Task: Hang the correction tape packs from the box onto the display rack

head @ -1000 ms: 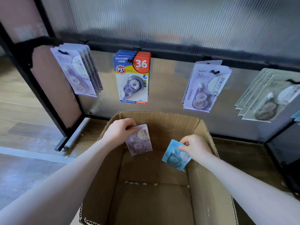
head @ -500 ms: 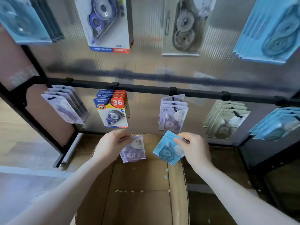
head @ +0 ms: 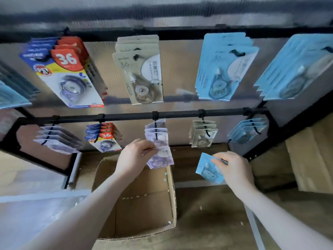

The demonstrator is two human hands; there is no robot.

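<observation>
Head view, at the lower rail of the display rack (head: 180,115). Just left of centre, the left hand (head: 134,156) pinches a purple pack (head: 160,156) by its upper left corner, the grip narrow on the card; the pack sits just below the purple packs on the hook (head: 156,135) at mid-rail, its top edge close to or touching the lowest of them. At the lower right, the right hand (head: 232,168) holds a blue pack (head: 209,168), fingers curled over its upper right edge; this pack is well below and left of the blue packs on the hook (head: 247,129) at the right end of the same rail. The cardboard box (head: 173,195) lies open at the bottom centre, and we see no packs in the part of its floor that is in view, only small pale scraps.

We judge the step in hand to be threading each pack onto the hook that carries its own colour. To do this well, we would raise the purple pack until its hanging hole meets the hook tip, keep the card square to the hook, and slide it back against the others. We would keep the pinch clear of the hole. The blue pack needs a longer carry up and right; handling one hook at a time should reduce fumbling.
</observation>
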